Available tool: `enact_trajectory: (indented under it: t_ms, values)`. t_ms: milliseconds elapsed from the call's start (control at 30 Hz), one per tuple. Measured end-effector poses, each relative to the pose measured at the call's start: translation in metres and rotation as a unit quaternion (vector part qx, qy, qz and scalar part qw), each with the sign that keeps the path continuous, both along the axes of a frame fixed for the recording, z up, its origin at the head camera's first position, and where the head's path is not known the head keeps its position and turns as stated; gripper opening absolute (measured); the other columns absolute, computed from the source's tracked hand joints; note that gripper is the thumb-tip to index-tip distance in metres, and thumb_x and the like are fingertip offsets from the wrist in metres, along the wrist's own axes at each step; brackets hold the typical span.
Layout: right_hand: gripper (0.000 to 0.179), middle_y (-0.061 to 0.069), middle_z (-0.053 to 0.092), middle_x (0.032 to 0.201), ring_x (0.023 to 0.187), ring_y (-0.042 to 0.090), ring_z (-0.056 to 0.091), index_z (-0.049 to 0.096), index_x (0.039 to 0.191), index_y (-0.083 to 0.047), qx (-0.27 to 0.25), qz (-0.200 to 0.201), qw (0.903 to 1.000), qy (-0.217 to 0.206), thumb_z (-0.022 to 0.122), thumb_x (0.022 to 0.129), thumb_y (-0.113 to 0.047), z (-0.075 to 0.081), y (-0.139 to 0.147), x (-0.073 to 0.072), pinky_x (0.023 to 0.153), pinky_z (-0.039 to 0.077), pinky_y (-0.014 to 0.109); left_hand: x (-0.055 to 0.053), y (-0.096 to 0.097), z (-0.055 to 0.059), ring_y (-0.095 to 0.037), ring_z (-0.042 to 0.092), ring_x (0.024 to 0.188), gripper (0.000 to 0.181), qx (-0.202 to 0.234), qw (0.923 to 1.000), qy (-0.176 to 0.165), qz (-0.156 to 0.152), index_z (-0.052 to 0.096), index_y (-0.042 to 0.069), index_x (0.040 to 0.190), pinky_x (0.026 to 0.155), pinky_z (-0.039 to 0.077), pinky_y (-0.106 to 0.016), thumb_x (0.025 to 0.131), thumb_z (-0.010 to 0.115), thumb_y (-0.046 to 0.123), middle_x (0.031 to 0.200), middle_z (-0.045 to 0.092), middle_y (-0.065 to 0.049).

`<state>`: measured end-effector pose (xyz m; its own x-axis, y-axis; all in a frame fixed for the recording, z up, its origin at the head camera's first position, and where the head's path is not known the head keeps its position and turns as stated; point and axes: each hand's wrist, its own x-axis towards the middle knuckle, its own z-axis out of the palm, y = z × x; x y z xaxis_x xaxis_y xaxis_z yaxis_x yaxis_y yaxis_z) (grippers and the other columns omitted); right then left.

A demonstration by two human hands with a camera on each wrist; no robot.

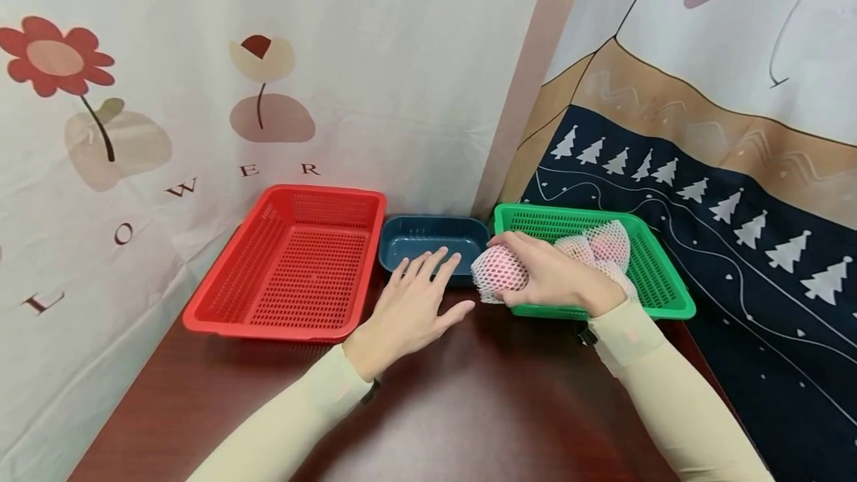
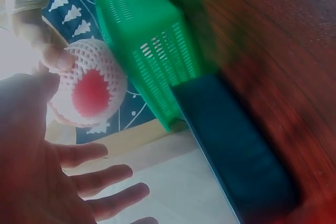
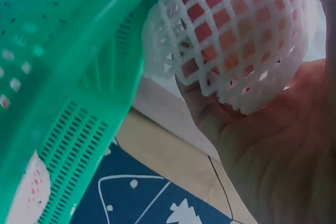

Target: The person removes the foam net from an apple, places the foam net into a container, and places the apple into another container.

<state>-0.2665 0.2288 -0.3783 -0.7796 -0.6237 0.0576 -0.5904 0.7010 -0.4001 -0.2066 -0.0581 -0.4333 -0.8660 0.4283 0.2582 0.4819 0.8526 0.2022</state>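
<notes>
My right hand grips a round red fruit wrapped in a white foam net, holding it over the near left corner of the green basket. In the right wrist view the net-wrapped fruit lies against the palm, beside the basket's rim. My left hand reaches out with spread fingers, its fingertips overlapping the small dark blue tub in the head view. Nothing is in its grasp, and the left wrist view has the fruit just past its palm. More netted fruits lie in the green basket, partly hidden by my right arm.
To the left stands a red slotted basket, with the blue tub between it and the green one. All three stand on a dark reddish-brown table. Behind them hangs a printed curtain; a dark tree-patterned cloth borders the right side.
</notes>
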Motion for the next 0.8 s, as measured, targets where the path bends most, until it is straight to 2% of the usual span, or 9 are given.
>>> enact_trajectory:
  t_ms: [100, 467, 800]
  values:
    - [0.085, 0.011, 0.069, 0.15, 0.122, 0.025, 0.072, 0.054, 0.164, -0.012, -0.003, -0.001, 1.0, 0.001, 0.091, 0.091, -0.038, -0.003, -0.002, 0.003, 0.1, 0.072, 0.047, 0.003, -0.004, 0.0, -0.041, 0.054, 0.165, 0.087, 0.004, 1.0, 0.001, -0.001, 0.044, 0.02, 0.181, 0.137, 0.044, -0.069, 0.113, 0.06, 0.073, 0.185, 0.048, -0.011]
    - [0.088, 0.009, 0.067, 0.157, 0.134, 0.026, 0.069, 0.054, 0.164, -0.013, -0.001, 0.011, 0.9999, 0.003, 0.093, 0.09, -0.042, -0.01, -0.014, 0.015, 0.114, 0.067, 0.053, 0.019, -0.018, -0.004, -0.043, 0.057, 0.162, 0.086, 0.018, 0.9998, 0.009, -0.002, 0.048, 0.017, 0.178, 0.133, 0.049, -0.067, 0.112, 0.066, 0.069, 0.183, 0.051, -0.012]
    - [0.087, 0.011, 0.067, 0.155, 0.132, 0.026, 0.068, 0.054, 0.163, -0.012, 0.0, 0.036, 0.9992, 0.016, 0.093, 0.092, -0.044, -0.021, -0.031, 0.026, 0.107, 0.068, 0.047, 0.029, -0.024, -0.007, -0.042, 0.06, 0.159, 0.084, 0.029, 0.9992, 0.023, -0.011, 0.051, 0.016, 0.176, 0.129, 0.054, -0.064, 0.112, 0.068, 0.067, 0.181, 0.053, -0.013]
